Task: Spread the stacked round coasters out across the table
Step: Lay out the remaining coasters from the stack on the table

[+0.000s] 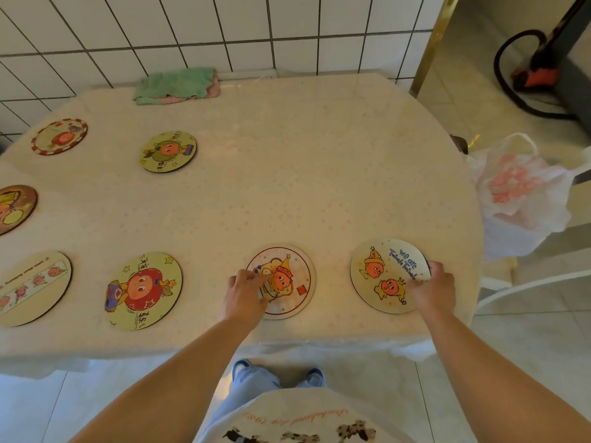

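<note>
A view from above looks down a person's two bare forearms to a pale, round-edged desk (287, 174) pushed against a white tiled wall (224, 30). Seven round coasters with cartoon drawings lie flat and apart from one another across the desk. The left hand (244, 294) rests on the left edge of a coaster with a pink border (289, 282), fingers bent and pressing down on its face rather than wrapped around it. The right hand (433, 287) pinches the right edge of a coaster reading "we are" (382, 276), thumb on top and the other fingers curled at its rim; whether that edge is lifted off the desk cannot be told. To the left of these, near the front edge, lies a yellow coaster with a large red character (144, 290), and beside it a coaster showing a strip of small figures (32, 287). Farther back on the left are a brown coaster (14, 207) cut off by the frame, a coaster with a red checked rim (59, 136), and a yellow-green coaster (168, 151). A folded green and pink cloth (177, 85) sits at the back by the wall. A white plastic bag (521, 193) hangs off the desk's right side.
</note>
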